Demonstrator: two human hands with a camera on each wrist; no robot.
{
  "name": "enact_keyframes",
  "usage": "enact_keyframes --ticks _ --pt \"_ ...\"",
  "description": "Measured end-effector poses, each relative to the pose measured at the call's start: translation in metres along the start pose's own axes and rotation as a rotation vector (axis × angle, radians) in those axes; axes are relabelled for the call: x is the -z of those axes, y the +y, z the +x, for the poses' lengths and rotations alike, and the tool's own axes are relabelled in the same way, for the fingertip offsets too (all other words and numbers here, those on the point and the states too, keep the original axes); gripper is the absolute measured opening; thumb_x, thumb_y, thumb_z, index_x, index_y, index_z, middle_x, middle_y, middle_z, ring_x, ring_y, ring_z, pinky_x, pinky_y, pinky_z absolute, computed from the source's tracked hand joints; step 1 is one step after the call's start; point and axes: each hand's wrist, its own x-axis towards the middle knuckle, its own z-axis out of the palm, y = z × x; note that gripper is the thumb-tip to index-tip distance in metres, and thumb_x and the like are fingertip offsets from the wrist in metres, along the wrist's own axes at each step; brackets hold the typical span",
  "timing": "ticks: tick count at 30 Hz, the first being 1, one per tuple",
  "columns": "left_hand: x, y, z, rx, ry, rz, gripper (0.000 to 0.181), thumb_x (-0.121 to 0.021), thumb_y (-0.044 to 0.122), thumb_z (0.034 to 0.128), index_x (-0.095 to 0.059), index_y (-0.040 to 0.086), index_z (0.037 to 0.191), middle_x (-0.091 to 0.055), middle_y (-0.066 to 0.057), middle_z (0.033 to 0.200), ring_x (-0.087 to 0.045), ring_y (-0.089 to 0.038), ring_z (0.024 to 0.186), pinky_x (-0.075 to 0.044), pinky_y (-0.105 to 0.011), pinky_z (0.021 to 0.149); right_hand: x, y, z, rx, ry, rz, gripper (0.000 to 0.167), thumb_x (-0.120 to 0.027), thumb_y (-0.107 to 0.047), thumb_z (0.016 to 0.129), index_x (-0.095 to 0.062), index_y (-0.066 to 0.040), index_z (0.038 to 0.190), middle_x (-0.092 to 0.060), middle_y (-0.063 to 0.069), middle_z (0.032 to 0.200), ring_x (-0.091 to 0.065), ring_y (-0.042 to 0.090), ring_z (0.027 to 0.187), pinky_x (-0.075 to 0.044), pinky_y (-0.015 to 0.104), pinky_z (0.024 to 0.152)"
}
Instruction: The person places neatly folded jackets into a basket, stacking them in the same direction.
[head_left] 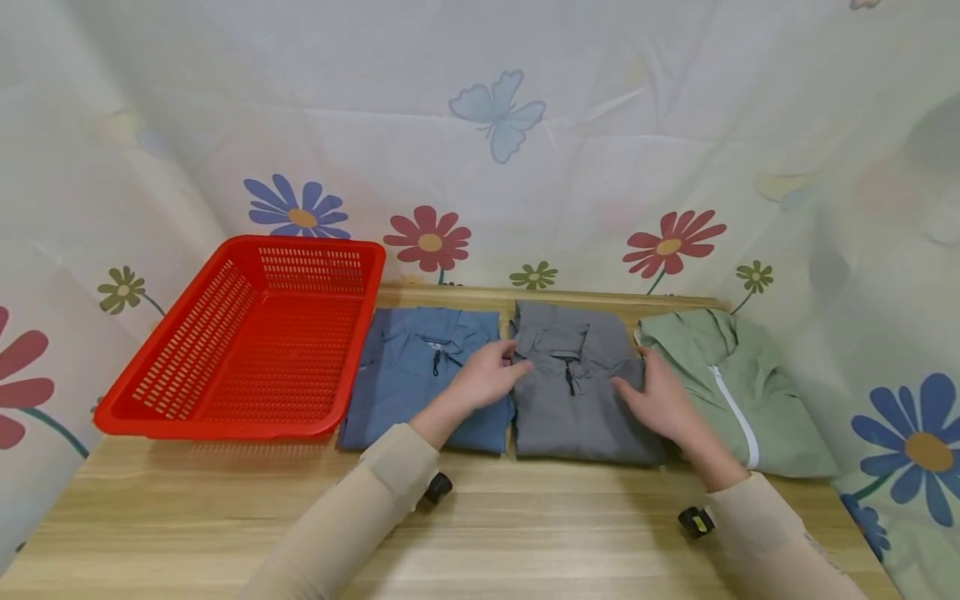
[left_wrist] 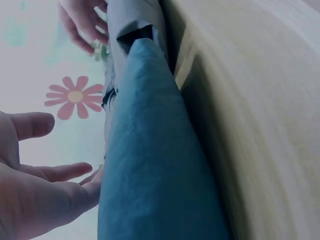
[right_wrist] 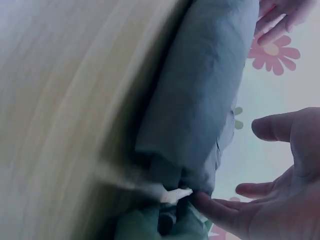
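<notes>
Pale cloth (head_left: 360, 75) hangs beyond my fingertips, creased in places and printed with red, blue and green flowers; a light-blue butterfly (head_left: 504, 114) sits higher up, ahead of both my hands. Beneath me spreads the worktop (head_left: 555, 517), light wood with its grain running side to side, bare on the near side of my wrists, its far edge along the foot of the cloth. Between my left fingers (head_left: 499, 352) and my right fingers (head_left: 651, 367) lies the folded grey garment (head_left: 600, 429), its collar on the far side and a dark zip pull in the gap. On each side I have thumb and fingers apart, clamped on nothing, at the garment's edges; I cannot tell how firmly they touch it. Just left of my left fingers, partly under that wrist, is a folded blue garment (head_left: 401, 392), and farther left stands a red basket (head_left: 232, 430) with slotted walls. Just right of my right fingers lies a green garment (head_left: 780, 417) with a white zip. Beige sleeves (head_left: 352, 504) cover my forearms.
</notes>
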Motion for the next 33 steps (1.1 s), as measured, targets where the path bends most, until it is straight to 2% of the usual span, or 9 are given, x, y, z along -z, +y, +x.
enact_keyframes --ticks 3,7,11,16,19,23,26,30,33 --pt "0.001 0.002 0.002 0.060 -0.012 -0.080 0.065 -0.058 0.034 0.1055 -0.035 0.005 0.159 -0.045 -0.017 0.154 -0.046 -0.033 0.139 -0.043 -0.053 0.107 0.007 0.003 -0.001 -0.028 -0.041 0.027 0.073 -0.059 -0.021 0.104 -0.022 0.024 0.148 -0.034 0.048 0.145 -0.037 0.060 0.133 -0.036 0.066 0.106" --pt "0.002 0.004 0.006 0.125 -0.019 -0.172 0.069 -0.057 0.034 0.1056 -0.029 0.005 0.161 -0.039 -0.020 0.158 -0.041 -0.037 0.142 -0.039 -0.055 0.110 0.015 0.006 0.001 -0.119 -0.129 0.066 0.076 -0.055 -0.028 0.107 -0.018 0.021 0.152 -0.036 0.047 0.144 -0.042 0.058 0.131 -0.042 0.064 0.101" --pt "0.002 0.008 0.010 0.167 -0.016 -0.228 0.069 -0.056 0.034 0.1058 -0.028 0.003 0.161 -0.032 -0.020 0.162 -0.034 -0.038 0.146 -0.034 -0.055 0.114 0.019 0.007 0.006 -0.190 -0.201 0.092 0.075 -0.048 -0.033 0.109 -0.017 0.017 0.154 -0.032 0.043 0.150 -0.039 0.055 0.135 -0.042 0.062 0.103" --pt "0.001 0.012 0.012 0.196 -0.006 -0.237 0.066 -0.055 0.031 0.1065 -0.030 0.001 0.160 -0.032 -0.020 0.162 -0.032 -0.037 0.147 -0.032 -0.054 0.116 0.017 0.008 0.010 -0.129 -0.230 0.102 0.059 -0.042 -0.022 0.111 -0.030 0.021 0.149 -0.035 0.041 0.151 -0.036 0.054 0.139 -0.037 0.062 0.109" --pt "-0.002 0.013 0.014 0.206 -0.006 -0.217 0.064 -0.053 0.029 0.1074 -0.030 0.000 0.159 -0.031 -0.020 0.163 -0.031 -0.037 0.148 -0.031 -0.053 0.117 0.014 0.008 0.011 -0.095 -0.243 0.110 0.054 -0.038 -0.016 0.111 -0.030 0.022 0.148 -0.032 0.041 0.152 -0.031 0.054 0.141 -0.032 0.062 0.113" --pt "-0.005 0.012 0.017 0.211 -0.014 -0.191 0.062 -0.050 0.027 0.1087 -0.030 -0.004 0.158 -0.032 -0.022 0.162 -0.032 -0.037 0.148 -0.032 -0.051 0.117 0.007 0.006 0.010 -0.104 -0.272 0.092 0.055 -0.035 -0.013 0.110 -0.024 0.023 0.150 -0.025 0.043 0.154 -0.024 0.054 0.144 -0.028 0.063 0.114" --pt "-0.006 0.014 0.018 0.215 -0.023 -0.183 0.061 -0.049 0.025 0.1091 -0.029 -0.006 0.158 -0.032 -0.023 0.161 -0.032 -0.037 0.147 -0.033 -0.051 0.116 0.003 0.005 0.010 -0.091 -0.276 0.075 0.054 -0.037 -0.012 0.110 -0.025 0.023 0.149 -0.026 0.044 0.153 -0.027 0.055 0.143 -0.031 0.063 0.112" --pt "-0.008 0.014 0.020 0.231 -0.029 -0.196 0.064 -0.051 0.028 0.1086 -0.028 -0.005 0.158 -0.032 -0.023 0.161 -0.032 -0.037 0.147 -0.033 -0.052 0.116 -0.001 0.007 0.011 -0.084 -0.235 0.098 0.053 -0.040 -0.010 0.108 -0.028 0.024 0.148 -0.029 0.044 0.151 -0.030 0.055 0.141 -0.033 0.063 0.111" --pt "-0.009 0.013 0.022 0.244 -0.027 -0.223 0.068 -0.054 0.030 0.1076 -0.025 -0.004 0.159 -0.029 -0.023 0.162 -0.030 -0.037 0.148 -0.031 -0.051 0.117 -0.001 0.010 0.013 -0.118 -0.217 0.135 0.055 -0.042 -0.010 0.108 -0.025 0.023 0.149 -0.027 0.044 0.152 -0.028 0.055 0.142 -0.032 0.062 0.112"
